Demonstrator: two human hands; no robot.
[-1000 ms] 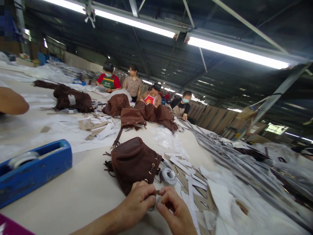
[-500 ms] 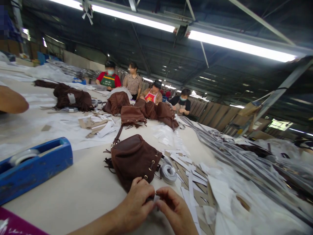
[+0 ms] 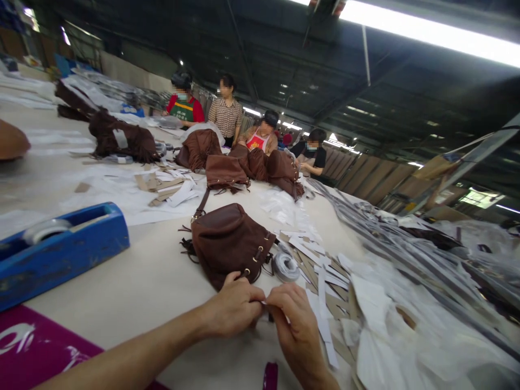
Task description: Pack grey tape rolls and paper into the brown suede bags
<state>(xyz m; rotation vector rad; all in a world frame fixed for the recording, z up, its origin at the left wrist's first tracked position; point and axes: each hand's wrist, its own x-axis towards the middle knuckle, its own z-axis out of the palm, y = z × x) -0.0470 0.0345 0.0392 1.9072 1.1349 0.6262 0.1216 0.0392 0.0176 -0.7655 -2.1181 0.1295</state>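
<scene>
A brown drawstring bag (image 3: 227, 238) with gold eyelets and fringed ends lies on the table just beyond my hands. My left hand (image 3: 235, 306) is closed at the bag's near edge, its thumb and fingers pinched together. Right beside it, the fingertips of my right hand (image 3: 293, 317) are pinched and meet the left fingers. A tiny pale edge shows between them, but the fingers cover what it is. Close behind the right hand sits a coil of grey strip (image 3: 285, 267), touching or nearly touching the bag.
A blue tape dispenser (image 3: 91, 238) stands at left, above a purple sheet (image 3: 36, 338). A small purple object (image 3: 270, 375) lies at the bottom edge. Paper strips (image 3: 320, 290) and plastic sheets (image 3: 406, 352) cover the right. More brown bags (image 3: 227, 173) and several people are farther back.
The camera view has tilted and shifted, so the purple sheet shows more and the small purple object has appeared. My right fingers have closed in beside my left; the pale piece is now mostly hidden.
</scene>
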